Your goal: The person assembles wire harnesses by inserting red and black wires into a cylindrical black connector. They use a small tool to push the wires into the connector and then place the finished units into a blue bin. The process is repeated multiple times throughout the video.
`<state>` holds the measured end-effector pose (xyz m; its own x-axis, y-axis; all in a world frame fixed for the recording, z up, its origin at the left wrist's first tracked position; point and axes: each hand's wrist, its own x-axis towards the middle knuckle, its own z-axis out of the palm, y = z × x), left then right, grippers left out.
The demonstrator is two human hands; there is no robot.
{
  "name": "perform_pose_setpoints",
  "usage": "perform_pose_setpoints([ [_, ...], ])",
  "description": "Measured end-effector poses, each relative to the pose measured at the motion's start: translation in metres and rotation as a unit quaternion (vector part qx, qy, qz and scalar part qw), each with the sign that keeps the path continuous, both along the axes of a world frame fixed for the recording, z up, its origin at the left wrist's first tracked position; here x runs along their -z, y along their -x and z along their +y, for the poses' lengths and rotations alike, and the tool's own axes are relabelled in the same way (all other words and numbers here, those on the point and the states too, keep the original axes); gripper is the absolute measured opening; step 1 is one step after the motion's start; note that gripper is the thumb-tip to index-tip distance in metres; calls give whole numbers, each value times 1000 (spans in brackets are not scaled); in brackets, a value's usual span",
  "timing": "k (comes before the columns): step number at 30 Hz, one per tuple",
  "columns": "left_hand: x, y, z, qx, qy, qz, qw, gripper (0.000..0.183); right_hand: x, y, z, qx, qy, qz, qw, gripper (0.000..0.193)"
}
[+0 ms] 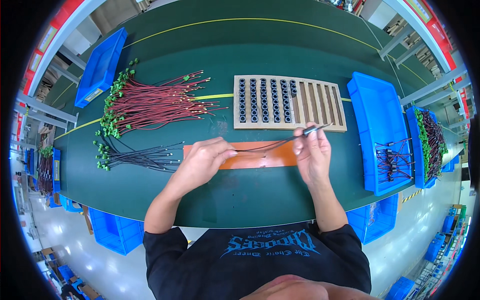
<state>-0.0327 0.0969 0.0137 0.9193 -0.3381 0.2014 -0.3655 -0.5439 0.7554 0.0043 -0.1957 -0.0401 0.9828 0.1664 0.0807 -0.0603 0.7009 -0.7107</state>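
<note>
My left hand (204,156) is closed, pinching a dark wire (267,148) between thumb and fingertips. The wire stretches rightward to my right hand (314,154), whose fingers grip a small black cylindrical core (310,130). Wire passes through the core and its end pokes out on the far right side. Both hands hover over an orange mat (284,158) on the green table. Just beyond them lies a slotted wooden tray (290,127) with several rows of black cores (264,102) in its left part; the slots at its right hold none.
Left of the tray lie red wires (160,102) and black wires (145,158) with green connectors. A blue bin (103,65) stands far left. At right, one blue bin (371,115) holds finished-looking wire pieces (392,162); another holds green-ended wires (431,140).
</note>
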Motion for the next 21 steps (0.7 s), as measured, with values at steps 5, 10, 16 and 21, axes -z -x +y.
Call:
perform_pose_setpoints([
  [5, 6, 8, -20, 25, 74, 85, 993, 11, 11, 32, 60, -152, 71, -15, 986, 22],
  [10, 4, 14, 10, 13, -9, 43, 999, 13, 1, 27, 61, -127, -8, 7, 992, 23],
  [16, 9, 18, 23, 56, -68, -43, 995, 16, 7, 32, 87, -224, 152, -79, 959, 20],
  [21, 0, 20, 53, 27, -57, -8, 998, 43, 1, 34, 105, -183, 122, -17, 975, 21],
])
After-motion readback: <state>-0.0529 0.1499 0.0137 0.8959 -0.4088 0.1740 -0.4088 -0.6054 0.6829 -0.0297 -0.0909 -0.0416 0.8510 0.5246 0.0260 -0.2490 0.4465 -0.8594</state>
